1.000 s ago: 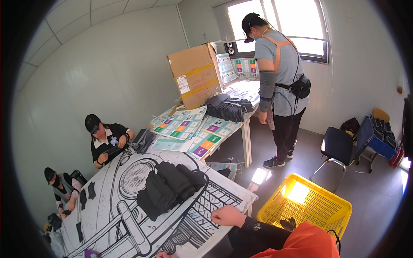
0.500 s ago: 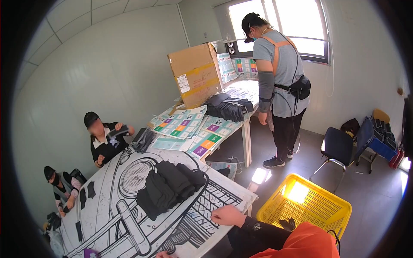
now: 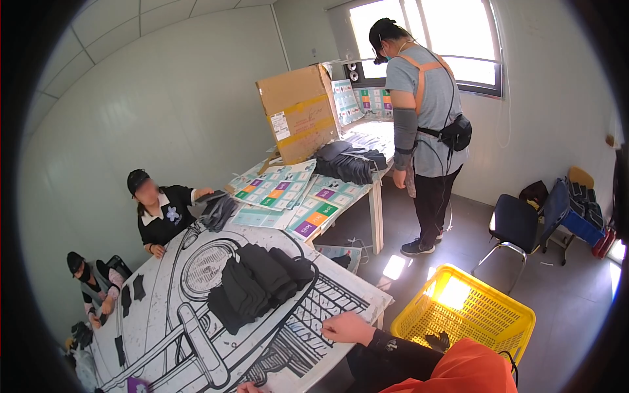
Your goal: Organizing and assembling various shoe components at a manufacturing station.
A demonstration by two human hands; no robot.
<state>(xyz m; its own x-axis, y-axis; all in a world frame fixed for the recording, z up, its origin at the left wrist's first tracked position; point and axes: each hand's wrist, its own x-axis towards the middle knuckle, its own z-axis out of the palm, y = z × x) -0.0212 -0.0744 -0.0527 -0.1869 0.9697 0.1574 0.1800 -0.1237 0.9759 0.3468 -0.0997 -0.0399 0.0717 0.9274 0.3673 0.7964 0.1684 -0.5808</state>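
My right hand [image 3: 347,327] rests near the right edge of the white table [image 3: 157,295], its fingers curled in and nothing seen in them. Only a sliver of my left hand [image 3: 249,388] shows at the bottom edge, so its fingers are hidden. Ahead of both hands lies a fanned pile of dark grey cloth pieces [image 3: 255,285], which neither hand touches. Bold black line drawings cover the tabletop under it.
A yellow plastic basket [image 3: 465,314] stands right of the table, a few dark pieces inside. Behind are a cardboard box [image 3: 298,118], printed sheets [image 3: 275,187] and more cloth stacks [image 3: 350,162]. Two people sit at the left; another [image 3: 426,98] stands near the window. A chair [image 3: 514,223] is at right.
The seated person nearer the cloth stack has lowered a dark piece to it and put the other hand on the table edge. My hands have not visibly moved.
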